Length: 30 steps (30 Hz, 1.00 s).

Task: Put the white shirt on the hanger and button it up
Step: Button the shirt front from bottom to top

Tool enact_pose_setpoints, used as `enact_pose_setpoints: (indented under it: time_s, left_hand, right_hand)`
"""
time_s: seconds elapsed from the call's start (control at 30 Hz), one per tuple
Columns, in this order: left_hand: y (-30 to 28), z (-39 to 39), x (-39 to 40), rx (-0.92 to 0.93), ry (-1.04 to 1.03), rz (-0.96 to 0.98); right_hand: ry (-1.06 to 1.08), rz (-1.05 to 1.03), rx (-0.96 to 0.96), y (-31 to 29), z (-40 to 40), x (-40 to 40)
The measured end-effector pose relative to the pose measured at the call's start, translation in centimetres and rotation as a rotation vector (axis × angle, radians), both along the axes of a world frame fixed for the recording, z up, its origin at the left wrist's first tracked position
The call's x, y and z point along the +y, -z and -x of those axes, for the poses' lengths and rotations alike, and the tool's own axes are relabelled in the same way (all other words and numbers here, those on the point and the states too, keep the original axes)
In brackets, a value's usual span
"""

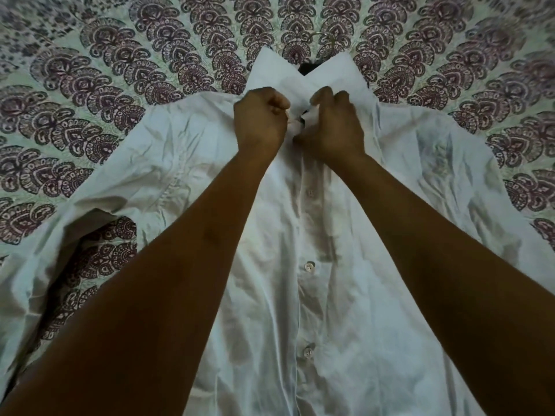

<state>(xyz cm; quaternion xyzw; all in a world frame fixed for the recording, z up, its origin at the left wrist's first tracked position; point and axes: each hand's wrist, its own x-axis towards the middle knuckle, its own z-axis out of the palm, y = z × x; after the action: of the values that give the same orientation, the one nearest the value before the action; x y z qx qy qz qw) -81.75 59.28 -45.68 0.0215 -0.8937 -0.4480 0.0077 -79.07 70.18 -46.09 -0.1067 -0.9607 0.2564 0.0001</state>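
White shirt (345,295) crumpled, lower buttons fastened; left hand (260,121), right hand (333,127), each grip pinching its collar placket

Thin, creased matt cloth in the white shirt (186,163); pearly gloss on its buttons (308,266); printed woven cloth in the bedspread (120,85) beyond the hands.

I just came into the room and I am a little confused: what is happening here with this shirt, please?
A person is buttoning a white shirt spread on a patterned bedsheet. The left hand and right hand both pinch the fabric just below the collar. A metal hanger hook pokes out above the collar. Lower buttons appear already fastened.
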Motion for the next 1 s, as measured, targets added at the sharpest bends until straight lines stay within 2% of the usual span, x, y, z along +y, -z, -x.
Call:
enact_pose_setpoints:
  time_s: [0.1,0.2,0.27,0.37,0.43,0.53,0.6,0.73,0.83,0.9,1.0]
  left_hand:
    - [0.0,1.4,0.4,-0.047,0.092,0.050]
    - [0.4,1.8,0.8,-0.106,0.160,0.119]
    - [1.2,2.0,0.8,-0.132,0.175,0.207]
    - [2.0,1.8,1.1,-0.158,0.167,0.279]
    - [2.2,1.6,1.7,-0.154,0.140,0.333]
    - [2.1,1.1,2.9,-0.102,0.081,0.477]
    - [1.9,1.0,3.5,-0.080,0.047,0.509]
    - [1.6,1.2,4.2,-0.084,0.037,0.486]
    - [1.2,1.7,4.3,-0.137,0.054,0.399]
    - [1.3,2.3,4.0,-0.197,0.060,0.265]
    - [1.2,2.7,2.7,-0.270,-0.049,0.033]
  right_hand:
    - [0.013,-0.046,-0.100,0.4,1.5,0.0]
    - [0.102,0.020,-0.031,0.3,2.0,1.0]
    - [0.199,0.130,-0.015,0.3,1.5,1.7]
    - [0.389,0.489,-0.001,1.0,0.5,2.0]
    - [0.448,0.548,0.032,2.1,0.0,2.1]
    - [0.426,0.497,0.075,2.0,-0.3,1.6]
    - [0.326,0.389,0.076,1.8,-0.2,1.5]
    - [0.159,0.182,0.039,1.4,0.2,2.0]
    - [0.139,0.089,0.052,0.9,0.5,2.4]
    - [0.290,0.208,0.067,1.0,1.0,2.4]
    - [0.607,0.794,0.085,0.9,1.0,2.7]
